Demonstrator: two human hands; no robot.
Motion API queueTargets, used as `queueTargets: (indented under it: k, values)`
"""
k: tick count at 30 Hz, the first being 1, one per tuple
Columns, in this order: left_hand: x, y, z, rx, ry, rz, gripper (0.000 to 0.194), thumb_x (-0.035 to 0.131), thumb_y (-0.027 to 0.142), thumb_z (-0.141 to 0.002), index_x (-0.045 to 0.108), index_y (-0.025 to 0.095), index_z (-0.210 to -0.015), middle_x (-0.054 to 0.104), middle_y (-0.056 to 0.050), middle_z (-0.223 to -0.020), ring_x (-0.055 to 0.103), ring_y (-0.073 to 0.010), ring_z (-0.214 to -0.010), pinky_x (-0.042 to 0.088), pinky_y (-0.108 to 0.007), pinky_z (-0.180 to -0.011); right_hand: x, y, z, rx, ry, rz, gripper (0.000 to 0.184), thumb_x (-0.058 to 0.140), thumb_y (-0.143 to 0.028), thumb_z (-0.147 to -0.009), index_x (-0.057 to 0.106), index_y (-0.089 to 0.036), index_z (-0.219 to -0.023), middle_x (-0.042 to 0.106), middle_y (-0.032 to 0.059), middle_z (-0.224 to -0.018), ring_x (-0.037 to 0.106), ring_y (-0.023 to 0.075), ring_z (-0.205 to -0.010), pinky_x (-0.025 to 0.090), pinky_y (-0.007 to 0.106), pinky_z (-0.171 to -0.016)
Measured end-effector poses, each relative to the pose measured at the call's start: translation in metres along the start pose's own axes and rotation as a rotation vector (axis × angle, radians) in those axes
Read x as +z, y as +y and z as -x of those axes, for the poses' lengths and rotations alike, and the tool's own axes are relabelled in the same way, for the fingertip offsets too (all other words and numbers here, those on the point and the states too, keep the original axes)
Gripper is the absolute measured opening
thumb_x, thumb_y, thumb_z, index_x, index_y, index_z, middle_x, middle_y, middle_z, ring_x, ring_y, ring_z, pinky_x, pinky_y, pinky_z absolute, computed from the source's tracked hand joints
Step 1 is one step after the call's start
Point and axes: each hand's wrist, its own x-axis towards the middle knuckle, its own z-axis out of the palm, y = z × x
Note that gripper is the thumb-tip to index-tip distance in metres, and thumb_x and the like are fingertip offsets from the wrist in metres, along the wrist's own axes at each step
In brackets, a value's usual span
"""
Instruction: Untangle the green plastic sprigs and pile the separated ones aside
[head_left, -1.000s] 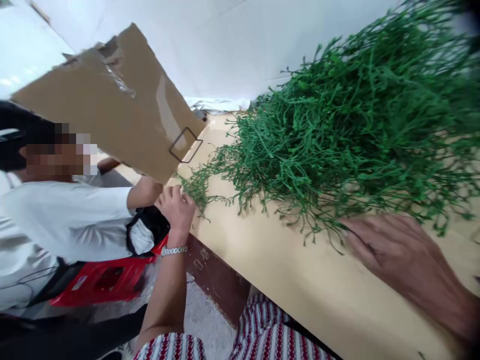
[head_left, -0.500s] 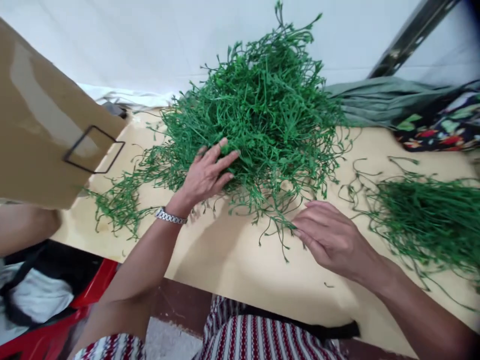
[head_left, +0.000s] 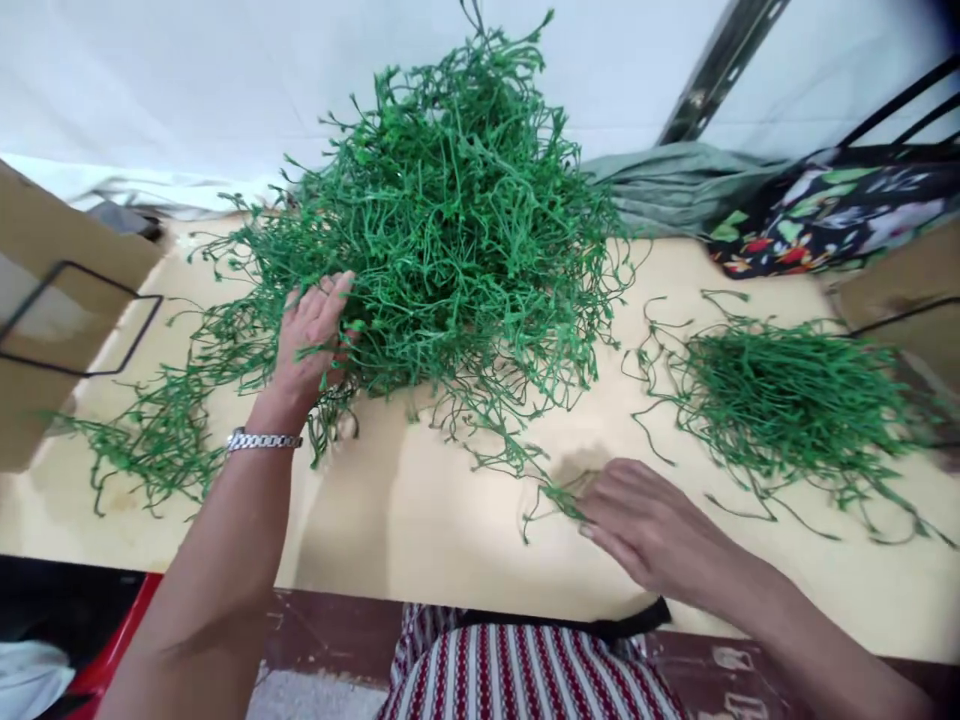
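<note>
A big heap of green plastic-looking stems (head_left: 450, 220) with small branched tips stands in the middle of the table. My left hand (head_left: 311, 335), with a metal watch on the wrist, lies against the heap's left front. Its fingers are stretched out, their ends partly hidden among the stems, and a few strands cross the hand. Near the table's front, my right hand (head_left: 637, 515) is closed in a pinch on a few green stems (head_left: 561, 498), whose tips point left. Loose strands trail from the heap toward that hand.
A neater bundle of green stems (head_left: 795, 400) lies on the table (head_left: 450, 530) at the right. Cardboard boxes (head_left: 67, 235) stand at left and right, with dark wire frames against them. Grey-green cloth (head_left: 667, 190) and floral fabric (head_left: 832, 215) lie along the back wall.
The view has swung to the right. My left hand has shifted to the heap's left side, its fingers less spread. My right hand has drawn its pinched stems toward me, away from the heap.
</note>
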Motion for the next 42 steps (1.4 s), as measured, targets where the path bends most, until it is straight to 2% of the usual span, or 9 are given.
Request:
queueTargets:
  k: [3,8,13,15,17,22,29,35,42]
  values:
    - [-0.016,0.009,0.005,0.029,0.037,0.044,0.057,0.043,0.033,-0.085,0.028,0.015,-0.137,0.040,-0.009,-0.139,0.037,-0.0216,-0.126,0.028,-0.041,-0.105,-0.003,0.003,-0.010,0.020,0.073,0.042,0.025,0.050,-0.028,-0.085,0.058,-0.015,-0.105,0.064,0.0089,-0.097,0.058,0.0199,-0.091,0.043,0.039,-0.083]
    - [-0.054,0.035,0.014,0.142,0.252,0.104,0.054,0.050,0.014,-0.079,0.041,0.033,-0.130,0.031,0.004,-0.144,0.039,-0.0241,-0.125,0.036,-0.043,-0.102,-0.020,0.011,-0.053,0.068,0.426,0.034,0.010,0.051,-0.018,-0.083,0.060,-0.016,-0.084,0.064,0.0046,-0.079,0.055,0.0149,-0.074,0.042,0.030,-0.071]
    - [-0.066,0.106,0.030,0.266,0.536,0.106,0.059,0.055,0.003,-0.068,0.053,0.032,-0.120,0.045,0.001,-0.134,0.048,-0.0265,-0.115,0.042,-0.047,-0.092,0.008,0.016,-0.103,0.219,0.262,0.366,0.026,0.053,-0.038,-0.081,0.061,-0.013,-0.084,0.060,0.0114,-0.087,0.049,0.0242,-0.083,0.036,0.038,-0.072]
    - [-0.058,0.140,0.036,0.451,0.425,0.205,0.051,0.059,0.006,-0.068,0.055,0.026,-0.115,0.052,-0.003,-0.127,0.051,-0.0232,-0.111,0.042,-0.045,-0.094,0.020,0.022,-0.113,0.310,0.192,0.387,0.027,0.053,-0.036,-0.080,0.060,-0.011,-0.086,0.059,0.0134,-0.088,0.048,0.0257,-0.084,0.035,0.039,-0.073]
    - [-0.043,0.163,0.037,0.596,0.133,0.178,0.033,0.057,0.019,-0.075,0.058,0.021,-0.108,0.058,-0.007,-0.118,0.049,-0.0242,-0.115,0.033,-0.049,-0.103,0.024,0.029,-0.114,0.348,0.170,0.335,0.022,0.050,-0.030,-0.081,0.060,-0.012,-0.088,0.060,0.0130,-0.090,0.048,0.0249,-0.086,0.034,0.038,-0.074]
    - [0.002,0.146,0.023,0.425,-0.131,0.010,0.027,0.046,0.035,-0.084,0.064,0.022,-0.098,0.058,-0.008,-0.118,0.038,-0.0282,-0.125,0.014,-0.055,-0.108,-0.005,0.040,-0.091,0.324,0.246,0.014,0.011,0.048,-0.017,-0.077,0.055,-0.015,-0.068,0.056,0.0045,-0.071,0.047,0.0164,-0.070,0.035,0.031,-0.069]
    - [0.028,0.108,0.006,0.340,-0.092,-0.004,0.045,0.049,0.029,-0.080,0.048,0.031,-0.126,0.054,-0.007,-0.127,0.039,-0.0283,-0.126,0.014,-0.056,-0.107,-0.037,0.034,-0.029,0.322,0.667,-0.382,0.008,0.053,-0.016,-0.079,0.050,-0.019,-0.071,0.054,0.0020,-0.076,0.053,0.0142,-0.074,0.041,0.027,-0.066]
    - [0.018,0.112,0.003,0.380,-0.054,0.116,0.034,0.052,0.032,-0.078,0.060,0.027,-0.110,0.058,-0.007,-0.122,0.046,-0.0288,-0.120,0.013,-0.056,-0.108,-0.038,0.034,0.005,0.437,0.882,-0.507,0.006,0.053,-0.021,-0.081,0.058,-0.022,-0.083,0.055,0.0040,-0.087,0.056,0.0169,-0.081,0.047,0.029,-0.066]
    - [-0.034,0.177,0.019,0.277,0.102,0.666,0.026,0.055,0.013,-0.075,0.061,0.025,-0.098,0.066,-0.003,-0.094,0.061,-0.0175,-0.092,0.044,-0.039,-0.096,-0.022,0.027,0.007,0.610,0.899,-0.837,0.017,0.061,-0.032,-0.076,0.054,-0.019,-0.068,0.055,0.0004,-0.070,0.053,0.0121,-0.065,0.046,0.026,-0.062]
